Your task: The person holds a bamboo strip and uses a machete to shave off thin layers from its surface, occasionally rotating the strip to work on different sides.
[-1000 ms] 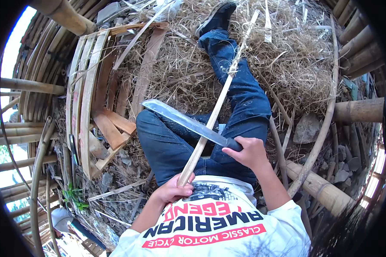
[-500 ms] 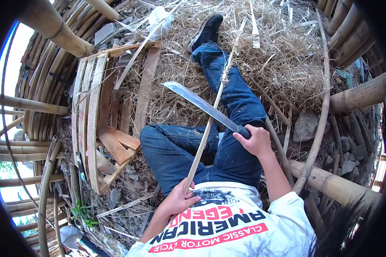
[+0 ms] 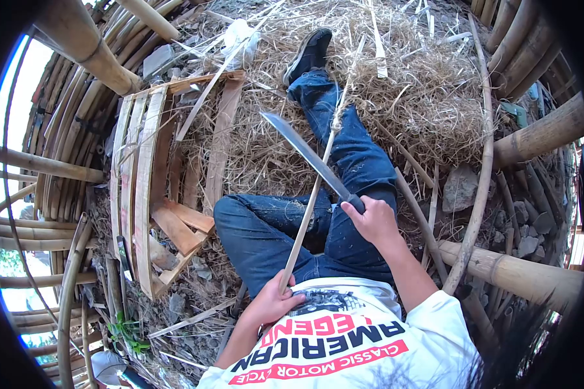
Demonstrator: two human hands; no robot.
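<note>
My left hand [image 3: 276, 302] is closed round the lower end of a long bamboo strip [image 3: 303, 223], close against my shirt. The strip runs up and away between my legs, with curled shavings bunched on it near its upper half. My right hand [image 3: 372, 220] grips the black handle of a machete [image 3: 308, 154] over my thigh. Its long blade points up and to the left and crosses the strip in this view. Beneath both lie my outstretched leg and my bent leg in blue jeans [image 3: 360, 152].
Fine shavings [image 3: 428, 104] cover the ground ahead. A wooden crate [image 3: 143, 175] stands on the left, near a white plastic bag [image 3: 240, 42]. Bamboo poles [image 3: 519, 272] and a rock [image 3: 461, 188] lie on the right. Bamboo walls [image 3: 52, 168] curve round the sides.
The machete has shifted slightly right and its blade has turned steeper, with the tip higher. My right hand has moved a little left and down. My left hand keeps its hold on the strip.
</note>
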